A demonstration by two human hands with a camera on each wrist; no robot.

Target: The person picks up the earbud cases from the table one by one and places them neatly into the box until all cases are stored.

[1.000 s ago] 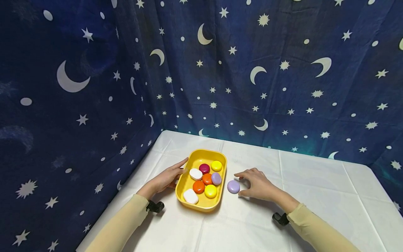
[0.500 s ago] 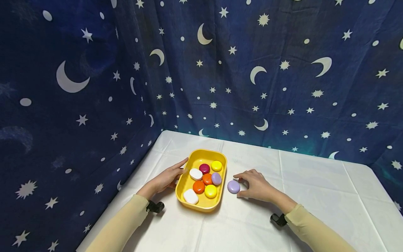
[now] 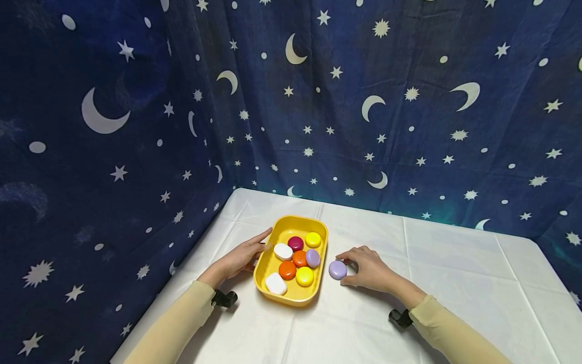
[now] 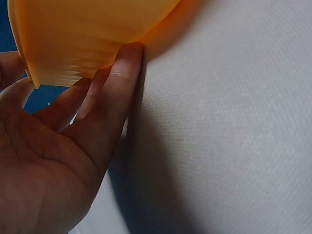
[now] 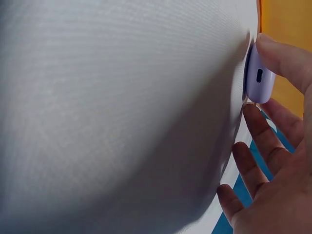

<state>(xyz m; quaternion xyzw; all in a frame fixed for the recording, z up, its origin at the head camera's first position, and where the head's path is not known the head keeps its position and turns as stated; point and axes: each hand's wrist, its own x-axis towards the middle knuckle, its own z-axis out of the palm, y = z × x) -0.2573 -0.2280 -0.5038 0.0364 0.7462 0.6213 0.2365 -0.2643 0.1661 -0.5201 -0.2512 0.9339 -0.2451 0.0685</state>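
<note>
My left hand (image 3: 239, 256) lies along the left side of a yellow tray (image 3: 291, 302), fingers extended. In the left wrist view its fingertips touch the outer wall of the tray (image 4: 92, 29), low by the tablecloth. My right hand (image 3: 370, 269) holds a lavender rounded disc (image 3: 337, 270) between thumb and fingers, just right of the tray. The right wrist view shows the thumb on one edge of the disc (image 5: 261, 80), index finger at the opposite edge, and a small dark slot in its side. The other fingers are spread.
Inside the tray lie several rounded pieces: yellow (image 3: 304, 276), orange (image 3: 287, 270), white (image 3: 276, 283), dark red (image 3: 295, 243) and another lavender disc (image 3: 312, 258). A white cloth (image 3: 454, 283) covers the table. Dark blue curtains (image 3: 336, 101) with stars and moons hang behind and left.
My right hand has moved slightly left, and its thumb and fingers have closed in on the lavender disc. The left hand and the tray have stayed in place.
</note>
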